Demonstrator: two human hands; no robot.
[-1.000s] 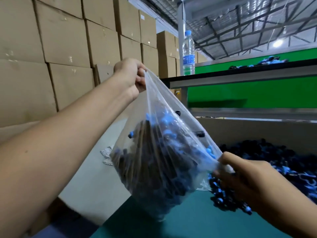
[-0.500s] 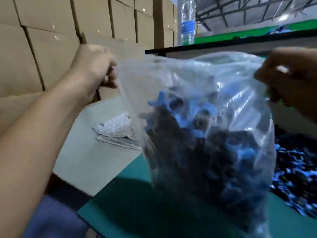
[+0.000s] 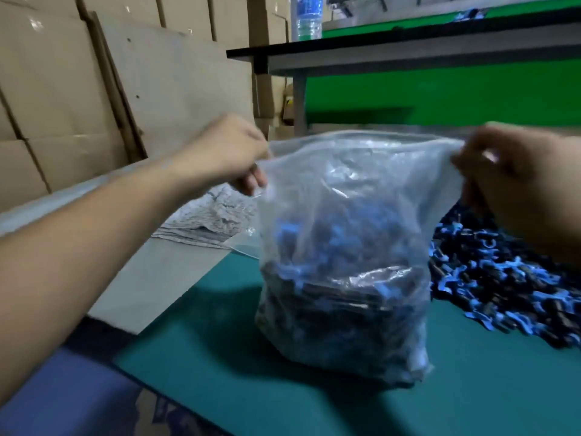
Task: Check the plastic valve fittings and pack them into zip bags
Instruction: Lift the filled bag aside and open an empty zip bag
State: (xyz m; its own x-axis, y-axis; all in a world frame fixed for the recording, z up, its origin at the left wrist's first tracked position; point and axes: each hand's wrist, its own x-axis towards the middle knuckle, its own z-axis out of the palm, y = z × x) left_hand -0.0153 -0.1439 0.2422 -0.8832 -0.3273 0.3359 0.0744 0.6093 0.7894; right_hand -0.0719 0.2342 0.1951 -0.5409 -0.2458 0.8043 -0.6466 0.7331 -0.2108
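Lowered from mid-air, the zip bag, clear, bulging with black-and-blue valve fittings, now stands on the green mat. Left hand and right hand pinch its top corners. Unsealed, it could tip and spill toward the loose pile.

Legible text: none. Water bottle label: blue, print too blurred to read. Cardboard boxes: no readable markings. Folded printed paper: pattern only, characters indistinguishable.
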